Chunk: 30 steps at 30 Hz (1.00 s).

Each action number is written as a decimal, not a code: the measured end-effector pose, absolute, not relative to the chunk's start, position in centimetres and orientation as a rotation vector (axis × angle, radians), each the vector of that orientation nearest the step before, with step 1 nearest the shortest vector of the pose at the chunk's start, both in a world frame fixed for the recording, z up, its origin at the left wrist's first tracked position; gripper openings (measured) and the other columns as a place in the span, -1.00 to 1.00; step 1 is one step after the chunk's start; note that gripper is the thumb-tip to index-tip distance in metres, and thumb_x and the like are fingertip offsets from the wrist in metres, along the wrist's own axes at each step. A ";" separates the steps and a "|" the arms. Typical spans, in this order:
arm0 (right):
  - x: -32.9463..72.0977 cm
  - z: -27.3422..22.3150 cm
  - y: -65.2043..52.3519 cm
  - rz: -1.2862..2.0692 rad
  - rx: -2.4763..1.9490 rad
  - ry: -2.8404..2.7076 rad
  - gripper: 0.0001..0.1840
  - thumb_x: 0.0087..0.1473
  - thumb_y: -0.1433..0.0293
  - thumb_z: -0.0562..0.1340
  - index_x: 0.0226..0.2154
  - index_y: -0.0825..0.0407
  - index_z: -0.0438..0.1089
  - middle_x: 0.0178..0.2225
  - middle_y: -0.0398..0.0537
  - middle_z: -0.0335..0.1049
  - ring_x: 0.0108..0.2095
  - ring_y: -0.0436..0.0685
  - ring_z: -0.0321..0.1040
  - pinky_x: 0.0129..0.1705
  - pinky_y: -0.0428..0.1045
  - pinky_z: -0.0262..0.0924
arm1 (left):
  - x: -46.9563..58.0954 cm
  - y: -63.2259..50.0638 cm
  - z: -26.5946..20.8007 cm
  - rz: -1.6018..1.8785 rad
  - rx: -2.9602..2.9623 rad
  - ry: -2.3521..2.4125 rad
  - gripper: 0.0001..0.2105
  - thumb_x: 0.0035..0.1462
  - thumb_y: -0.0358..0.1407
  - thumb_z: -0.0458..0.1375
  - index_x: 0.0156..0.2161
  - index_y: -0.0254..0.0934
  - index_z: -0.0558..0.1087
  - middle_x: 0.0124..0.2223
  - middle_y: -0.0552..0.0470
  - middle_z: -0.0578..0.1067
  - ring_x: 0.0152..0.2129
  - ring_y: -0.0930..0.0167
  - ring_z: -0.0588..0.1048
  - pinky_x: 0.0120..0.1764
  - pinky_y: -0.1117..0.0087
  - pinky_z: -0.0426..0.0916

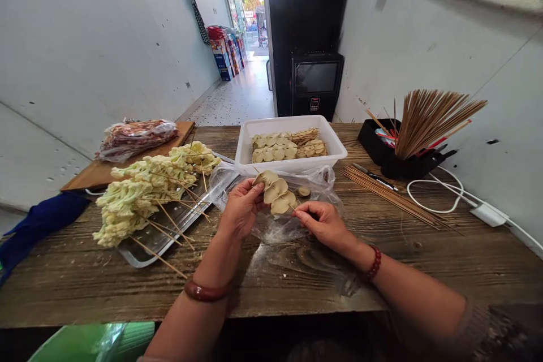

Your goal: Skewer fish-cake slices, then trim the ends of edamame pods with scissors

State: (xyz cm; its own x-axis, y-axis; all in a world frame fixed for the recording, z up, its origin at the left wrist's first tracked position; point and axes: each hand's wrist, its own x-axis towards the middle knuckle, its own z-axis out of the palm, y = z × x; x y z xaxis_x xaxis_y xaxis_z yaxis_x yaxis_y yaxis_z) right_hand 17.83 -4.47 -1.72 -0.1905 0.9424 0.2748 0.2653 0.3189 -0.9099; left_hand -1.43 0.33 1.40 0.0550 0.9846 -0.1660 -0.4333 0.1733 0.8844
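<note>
Between my two hands is a skewer of thin, pale greenish-brown round slices [278, 193], held above a clear plastic bag [271, 229]. My left hand [242, 206] pinches the slices at the upper left end, where the stick's tip pokes out. With thumb and fingers closed, my right hand [321, 224] grips the bare stick at the lower right end. One loose round slice [304, 192] lies on the bag just beyond my right hand. Behind the bag stands a white plastic tub [292, 167], with several finished skewers of the same slices [275, 151] in it.
Cauliflower skewers [144, 192] are piled on a metal tray [146, 257] at left, sticks pointing toward me. A bagged bundle [138, 137] rests on a wooden board [82, 180] behind. At right are loose bamboo sticks [390, 197], a pen, a black holder [405, 167] full of sticks, and a white cable.
</note>
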 end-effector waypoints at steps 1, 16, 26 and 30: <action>18.0 -1.5 -4.4 0.916 -1.103 -1.668 -0.79 0.08 0.38 0.18 -0.45 0.09 0.50 -0.53 -0.11 0.46 -0.52 0.00 0.33 -0.46 -0.12 0.16 | -1.4 0.3 1.5 1.252 0.770 0.929 -0.70 -0.22 -0.29 0.43 -0.39 -0.34 0.44 -0.45 0.06 0.55 -0.61 0.47 0.50 -0.56 0.48 0.44; 20.7 1.3 -3.9 0.972 -1.095 -1.532 -0.76 0.06 0.33 0.18 -0.42 0.12 0.52 -0.63 -0.20 0.27 -0.64 -0.10 0.06 -0.58 -0.15 -0.05 | -1.4 1.7 -1.5 0.906 2.106 1.383 -0.82 0.04 -0.32 0.16 -0.24 -0.28 0.56 -0.24 -0.09 0.57 -0.31 0.29 0.48 -0.18 0.25 0.36; 20.5 1.4 -3.9 0.954 -1.080 -1.561 -0.75 0.05 0.34 0.17 -0.42 0.13 0.52 -0.64 -0.19 0.29 -0.61 -0.08 0.11 -0.56 -0.15 -0.02 | -1.7 2.2 -2.5 0.604 2.451 1.371 -0.81 -0.02 -0.33 0.22 -0.24 -0.31 0.52 -0.23 -0.12 0.45 -0.23 0.20 0.41 -0.16 0.18 0.32; 20.4 1.0 -3.8 0.952 -1.095 -1.576 -0.75 0.06 0.33 0.18 -0.42 0.13 0.52 -0.63 -0.18 0.31 -0.60 -0.08 0.13 -0.56 -0.15 -0.01 | -1.8 2.2 -2.6 0.575 2.429 1.376 -0.73 -0.01 -0.33 0.22 -0.14 -0.31 0.48 -0.19 -0.12 0.43 -0.22 0.21 0.40 -0.17 0.21 0.31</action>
